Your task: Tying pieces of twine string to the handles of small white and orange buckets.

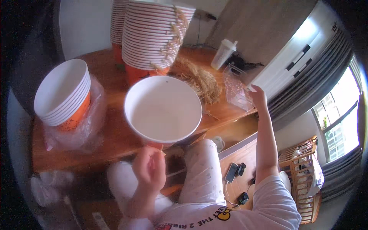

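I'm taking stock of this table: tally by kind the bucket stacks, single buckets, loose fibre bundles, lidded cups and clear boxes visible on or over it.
Bucket stacks: 3
Single buckets: 1
Loose fibre bundles: 1
Lidded cups: 1
Clear boxes: 1
Total: 7

Nested buckets (63,92) stand left of the single bucket (163,109). A bucket stack (151,40) stands behind it and a box (235,90) to its right.

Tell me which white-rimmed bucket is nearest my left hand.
The middle bucket, just beyond your left hand, showing a single rim. The others are nested, in a short stack at left and taller stacks behind.
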Available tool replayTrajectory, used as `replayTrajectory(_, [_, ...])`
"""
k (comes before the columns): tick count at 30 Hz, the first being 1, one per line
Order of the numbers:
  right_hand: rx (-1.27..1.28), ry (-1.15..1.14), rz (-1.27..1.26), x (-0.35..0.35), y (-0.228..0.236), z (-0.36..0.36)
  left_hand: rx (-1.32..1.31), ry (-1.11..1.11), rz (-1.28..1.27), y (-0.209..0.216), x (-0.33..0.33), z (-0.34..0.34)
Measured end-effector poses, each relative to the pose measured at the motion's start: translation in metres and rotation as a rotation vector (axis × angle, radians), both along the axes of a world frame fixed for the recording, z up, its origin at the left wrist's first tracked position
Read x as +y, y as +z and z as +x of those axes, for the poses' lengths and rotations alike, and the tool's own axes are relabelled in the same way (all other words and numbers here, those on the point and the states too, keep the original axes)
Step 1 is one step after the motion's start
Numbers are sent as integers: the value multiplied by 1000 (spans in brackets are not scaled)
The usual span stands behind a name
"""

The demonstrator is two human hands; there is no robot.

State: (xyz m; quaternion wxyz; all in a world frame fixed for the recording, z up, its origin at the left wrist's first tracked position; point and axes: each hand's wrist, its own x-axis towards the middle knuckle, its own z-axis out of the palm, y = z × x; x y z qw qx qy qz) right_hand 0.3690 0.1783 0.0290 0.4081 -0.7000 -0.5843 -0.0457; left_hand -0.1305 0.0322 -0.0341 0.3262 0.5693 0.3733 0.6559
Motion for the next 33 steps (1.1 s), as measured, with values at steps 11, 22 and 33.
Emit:
replayTrajectory(11, [-15,66,37,5,-21,-34,72,76,-38,0,1,-4])
replayTrajectory(22, [45,203,60,-8,-3,-88,82,86,29,8,4,-1])
replayTrajectory(33, [32,264,63,-16,5,-128,48,113,65,5,8,1])
